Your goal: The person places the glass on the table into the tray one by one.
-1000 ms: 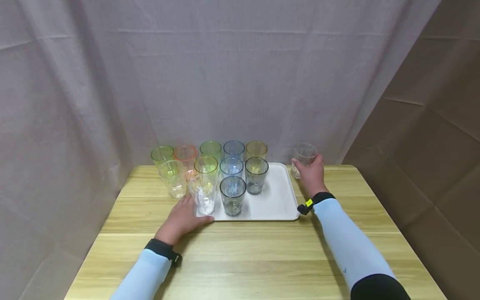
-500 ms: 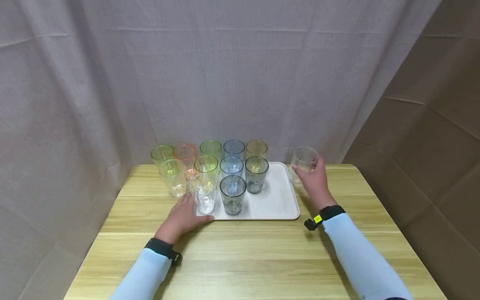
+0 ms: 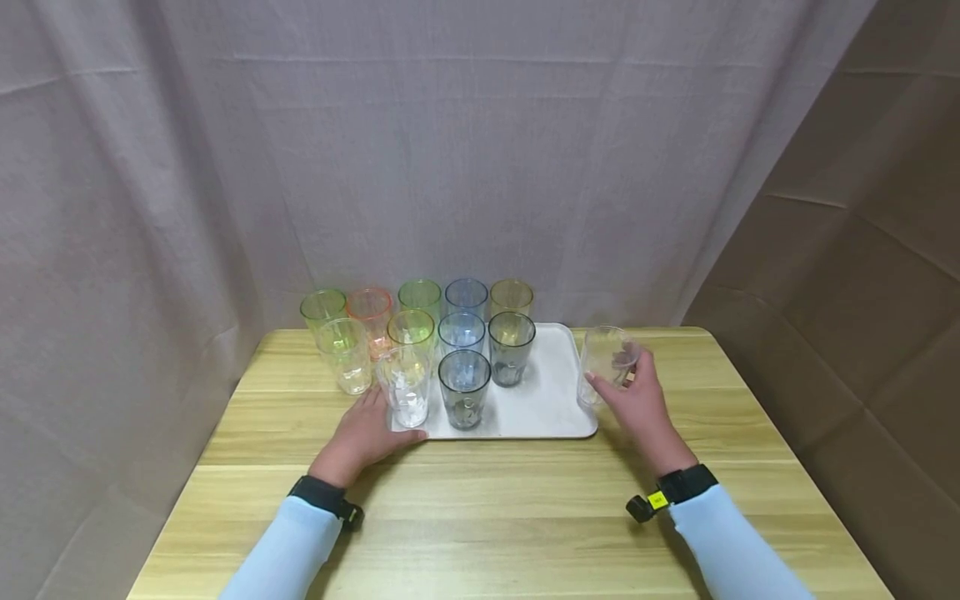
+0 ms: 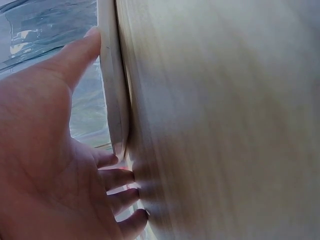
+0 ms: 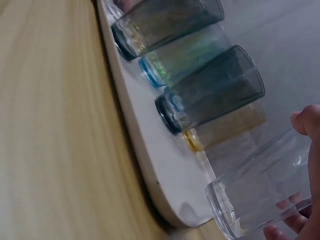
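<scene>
My right hand [image 3: 641, 408] grips a clear tumbler [image 3: 599, 360] by its side, at the right edge of the white tray [image 3: 551, 412]. In the right wrist view the tumbler [image 5: 265, 185] is tilted and its base appears near the tray's rim. My left hand [image 3: 366, 437] rests at the tray's front left corner, thumb along the front edge and fingers spread past the corner. A clear tumbler [image 3: 407, 396] stands just beside that hand. Grey tumblers [image 3: 465, 392] [image 3: 512, 354], blue ones [image 3: 462, 333] and a yellow one [image 3: 512, 293] stand upright on the tray.
Left of the tray's middle stand green [image 3: 324, 308], red-rimmed [image 3: 371, 312] and clear [image 3: 348, 358] tumblers, close together. The wooden table [image 3: 510, 517] extends in front. A grey curtain [image 3: 480, 167] hangs behind, and brown cloth [image 3: 847, 292] covers the right side.
My right hand has brought the clear tumbler toward me from the back right of the table, to beside the tray's right edge. My left hand has stayed at the corner.
</scene>
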Tool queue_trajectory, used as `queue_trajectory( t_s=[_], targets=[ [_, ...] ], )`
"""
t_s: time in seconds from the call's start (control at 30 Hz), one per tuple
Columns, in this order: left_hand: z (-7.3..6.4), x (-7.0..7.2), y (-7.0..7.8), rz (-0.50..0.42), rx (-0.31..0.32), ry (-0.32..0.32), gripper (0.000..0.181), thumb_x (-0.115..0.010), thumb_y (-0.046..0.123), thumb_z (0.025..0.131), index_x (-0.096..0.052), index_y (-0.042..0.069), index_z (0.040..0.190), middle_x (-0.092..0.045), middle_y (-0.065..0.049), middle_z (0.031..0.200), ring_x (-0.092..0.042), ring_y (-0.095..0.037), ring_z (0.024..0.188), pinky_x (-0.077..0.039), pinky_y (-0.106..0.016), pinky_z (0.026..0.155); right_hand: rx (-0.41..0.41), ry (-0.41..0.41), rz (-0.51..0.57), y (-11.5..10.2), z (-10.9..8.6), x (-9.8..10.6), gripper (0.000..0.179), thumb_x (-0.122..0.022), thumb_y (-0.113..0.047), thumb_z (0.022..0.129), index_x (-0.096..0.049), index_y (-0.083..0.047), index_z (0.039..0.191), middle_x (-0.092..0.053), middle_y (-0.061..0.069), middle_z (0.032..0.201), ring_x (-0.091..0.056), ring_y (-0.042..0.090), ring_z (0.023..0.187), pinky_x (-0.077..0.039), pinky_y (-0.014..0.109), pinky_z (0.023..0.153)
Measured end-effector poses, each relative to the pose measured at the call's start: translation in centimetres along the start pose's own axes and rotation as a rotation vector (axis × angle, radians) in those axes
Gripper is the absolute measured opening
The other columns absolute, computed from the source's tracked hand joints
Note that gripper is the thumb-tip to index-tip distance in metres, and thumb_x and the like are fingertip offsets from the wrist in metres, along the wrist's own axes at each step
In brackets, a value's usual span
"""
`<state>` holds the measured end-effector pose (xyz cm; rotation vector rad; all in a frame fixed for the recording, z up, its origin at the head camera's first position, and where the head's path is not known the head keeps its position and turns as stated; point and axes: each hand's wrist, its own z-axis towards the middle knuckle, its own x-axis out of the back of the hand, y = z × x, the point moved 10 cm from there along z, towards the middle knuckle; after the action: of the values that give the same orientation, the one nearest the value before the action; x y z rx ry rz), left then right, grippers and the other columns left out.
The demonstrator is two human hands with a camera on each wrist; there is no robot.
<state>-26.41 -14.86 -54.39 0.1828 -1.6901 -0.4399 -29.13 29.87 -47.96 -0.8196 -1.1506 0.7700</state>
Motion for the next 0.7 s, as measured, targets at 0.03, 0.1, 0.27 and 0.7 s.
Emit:
queue_trajectory(
  t_s=[0.03, 0.1, 0.27, 0.7],
  targets=[
    [0.0, 0.0, 0.0, -0.002, -0.002, 0.002, 0.133, -0.067, 0.079, 0.08, -0.019, -0.015, 0.16, -0.02, -0.034, 0.165, -0.019, -0.045, 0.151, -0.023, -0.056, 0.124, 0.008, -0.003, 0.001, -0.1, -0.3, -0.1, 0.091, -0.081, -0.033, 0.09, -0.028, -0.001, 0.156, -0.045, 0.023, 0.143, -0.04, 0.038, 0.134, -0.04, 0.061, 0.109],
    [0.0, 0.0, 0.0, 0.001, -0.002, -0.001, 0.133, -0.067, 0.079, 0.08, -0.018, -0.015, 0.16, -0.019, -0.033, 0.165, -0.019, -0.045, 0.152, -0.022, -0.055, 0.124, 0.023, -0.008, 0.003, -0.4, -0.7, -0.4, 0.09, -0.082, -0.03, 0.09, -0.029, 0.0, 0.156, -0.046, 0.024, 0.141, -0.042, 0.038, 0.132, -0.041, 0.06, 0.107],
    [0.1, -0.1, 0.0, 0.005, -0.005, -0.005, 0.133, -0.067, 0.08, 0.08, -0.018, -0.016, 0.16, -0.019, -0.033, 0.165, -0.018, -0.043, 0.152, -0.022, -0.054, 0.125, 0.055, -0.027, 0.011, -1.1, -1.4, -1.7, 0.087, -0.084, -0.027, 0.088, -0.033, -0.001, 0.153, -0.051, 0.023, 0.137, -0.045, 0.037, 0.129, -0.043, 0.058, 0.105],
    [0.1, -0.2, -0.1, -0.006, 0.004, -0.008, 0.134, -0.066, 0.081, 0.079, -0.018, -0.013, 0.161, -0.017, -0.032, 0.166, -0.017, -0.044, 0.152, -0.021, -0.056, 0.124, 0.067, -0.197, 0.045, -4.6, -3.0, -8.4, 0.089, -0.084, -0.039, 0.086, -0.034, -0.005, 0.152, -0.054, 0.017, 0.141, -0.048, 0.03, 0.129, -0.041, 0.056, 0.11]
  ],
)
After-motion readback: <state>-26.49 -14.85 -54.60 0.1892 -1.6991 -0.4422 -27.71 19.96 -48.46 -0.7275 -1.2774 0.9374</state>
